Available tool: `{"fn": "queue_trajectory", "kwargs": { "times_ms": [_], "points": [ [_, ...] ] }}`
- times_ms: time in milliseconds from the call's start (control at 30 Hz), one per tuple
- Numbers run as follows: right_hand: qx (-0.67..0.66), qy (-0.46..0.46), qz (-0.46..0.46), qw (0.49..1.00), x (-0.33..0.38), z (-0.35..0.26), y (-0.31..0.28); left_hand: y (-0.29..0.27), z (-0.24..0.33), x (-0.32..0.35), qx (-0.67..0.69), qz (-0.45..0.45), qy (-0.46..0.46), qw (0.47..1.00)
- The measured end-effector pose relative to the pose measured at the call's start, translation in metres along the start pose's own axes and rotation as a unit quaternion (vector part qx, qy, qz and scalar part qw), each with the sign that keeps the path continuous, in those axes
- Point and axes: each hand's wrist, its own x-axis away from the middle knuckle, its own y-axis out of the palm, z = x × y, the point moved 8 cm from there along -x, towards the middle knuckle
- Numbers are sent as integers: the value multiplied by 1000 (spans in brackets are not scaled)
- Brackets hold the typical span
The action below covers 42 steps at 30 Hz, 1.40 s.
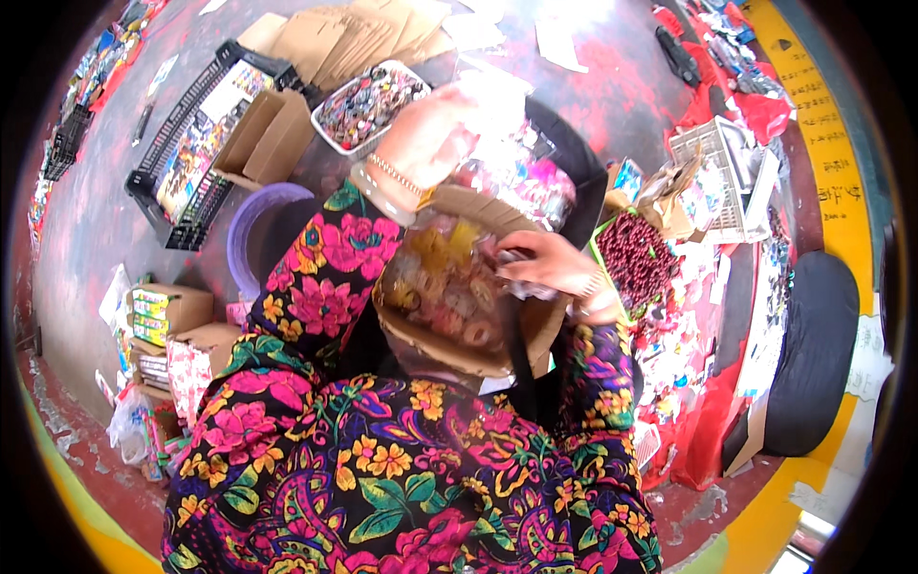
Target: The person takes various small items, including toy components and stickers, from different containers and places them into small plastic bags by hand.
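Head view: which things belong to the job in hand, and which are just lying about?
In the job: right hand; left hand; cardboard box; small packets inside it; probably the black tub.

Apparently lying about: purple basin; black crate; white tray.

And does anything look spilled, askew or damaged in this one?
Yes: small mixed items lie strewn over a crumpled red sheet at the right, like a spill, though whether that is deliberate I cannot tell. Brown cardboard sheets at the top overlap unevenly.
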Motion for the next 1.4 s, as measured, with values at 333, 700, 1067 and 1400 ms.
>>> {"fn": "queue_trajectory", "kwargs": {
  "times_ms": [333,700,1067,1400],
  "points": [
    [-163,-504,503,683,137,-89,-66,30,-48,15,81,-21,-60,995],
    [307,-414,579,632,73,-97,-33,73,-89,26,137,18,-88,987],
    [-100,-355,548,751,57,-48,-88,78,-91,35,129,-50,-103,985],
    [-233,-473,572,628,102,-37,-107,74,-57,23,125,-23,-72,989]
  ]
}}
